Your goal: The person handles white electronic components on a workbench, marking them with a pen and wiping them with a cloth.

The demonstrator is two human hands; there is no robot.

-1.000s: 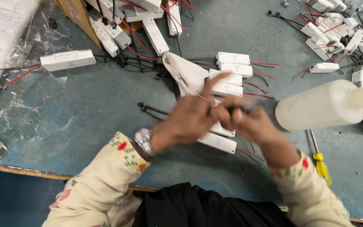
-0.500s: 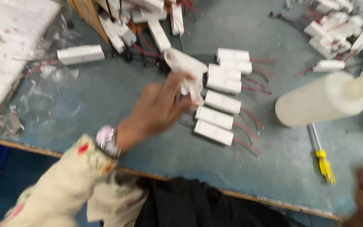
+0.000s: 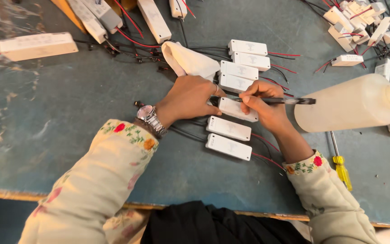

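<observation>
From the head camera, looking straight down: the left hand (image 3: 190,97) lies flat with its fingers (image 3: 211,90) spread and pressed on the near end of a white box (image 3: 239,110), a small rectangular plastic module with red and black wires trailing off it. The hand pins the box to the bench (image 3: 68,135) rather than gripping it. The right hand (image 3: 265,104) is curled tight around a dark pen-like tool (image 3: 280,100), which lies nearly level, its far end pointing right toward the bottle; the hand's fingertips rest on the same white box. That box sits in the middle of a column of like modules: two more (image 3: 229,128) lie just below it toward the person, and four (image 3: 242,68) above it, stacked close in a row.

A white cloth (image 3: 188,61) lies bunched just beyond the left hand, touching the upper modules. To the right, a milky plastic bottle (image 3: 353,104) lies on its side, capped end to the right; I cannot tell what is in it or how full it is. A yellow-handled screwdriver (image 3: 339,165) lies beneath it, near the right sleeve. More white modules with tangled wires are heaped at the top right corner (image 3: 357,18) and along the top left (image 3: 123,18), and one long white box (image 3: 37,45) lies apart at the far left. The left wrist wears a metal watch (image 3: 152,118).
</observation>
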